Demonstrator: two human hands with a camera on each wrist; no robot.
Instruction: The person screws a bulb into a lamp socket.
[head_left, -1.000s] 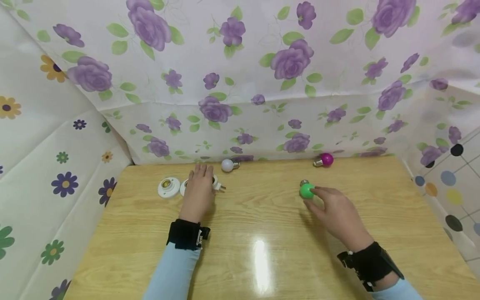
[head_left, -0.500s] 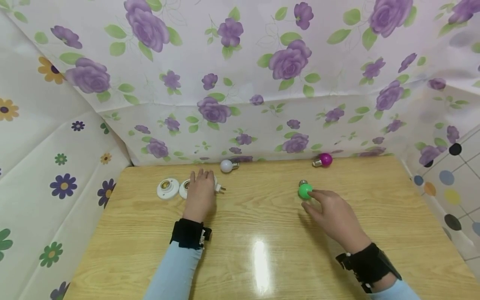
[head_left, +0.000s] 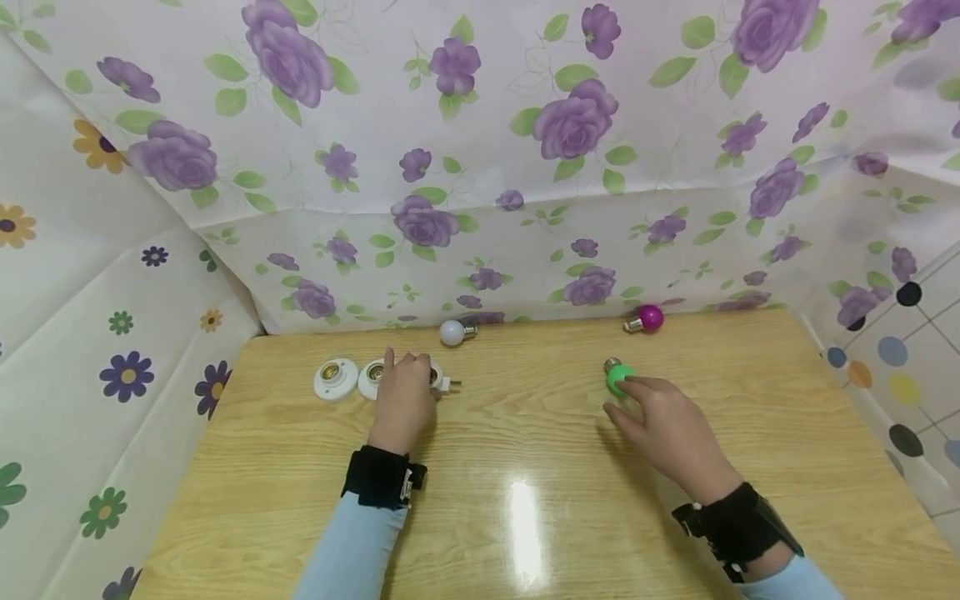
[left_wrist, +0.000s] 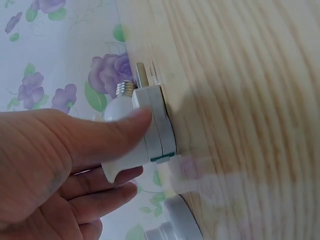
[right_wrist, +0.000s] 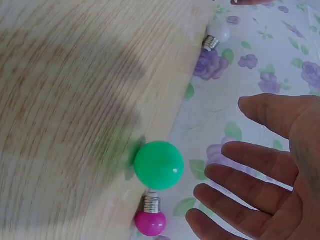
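Observation:
My left hand (head_left: 405,398) grips a white plug-in lamp socket (left_wrist: 156,120), with the thumb pressed on its near side. Two metal prongs (head_left: 455,383) point right in the head view. The fingers partly hide the socket's body. My right hand (head_left: 671,429) is beside a green light bulb (head_left: 619,379) on the table. In the right wrist view its fingers (right_wrist: 240,192) are spread and relaxed, apart from the green bulb. To the left of my left hand lie two round white lamp holders (head_left: 335,379), the second partly covered by the hand.
A white bulb (head_left: 452,333) lies at the wooden table's (head_left: 480,467) back edge, just behind the left hand. Farther right along that edge lies a magenta bulb (head_left: 651,317). Flowered cloth (head_left: 510,242) rises directly behind the table.
My left fingers have curled in around the plug-in socket, and its prongs have swung level and shifted right. The green bulb has rolled slightly. My right hand has barely moved.

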